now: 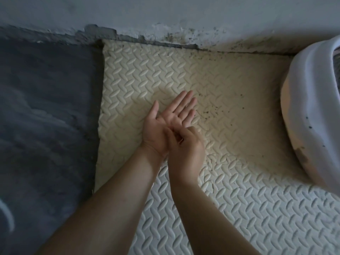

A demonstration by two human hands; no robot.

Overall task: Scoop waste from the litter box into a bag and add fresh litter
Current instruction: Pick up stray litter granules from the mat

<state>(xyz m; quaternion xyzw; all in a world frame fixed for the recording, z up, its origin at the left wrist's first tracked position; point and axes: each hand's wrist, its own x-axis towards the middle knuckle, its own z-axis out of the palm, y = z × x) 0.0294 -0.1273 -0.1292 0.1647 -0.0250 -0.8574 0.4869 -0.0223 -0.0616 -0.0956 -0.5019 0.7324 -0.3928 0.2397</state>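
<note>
Apparently being picked clean, the left hand (165, 120) lies released, palm up, over the cream embossed foam mat (239, 85); the right hand (185, 146), fingers curled, works that palm. What it grasps, I cannot tell.

The picture is dim and grainy. Soft light makes the cream bumpy foam mat (230, 80) brightest near its middle. The dark grey floor (46, 107) looks murky. The white plastic litter box (309, 107) at the right edge looks blurry and bent.
</note>
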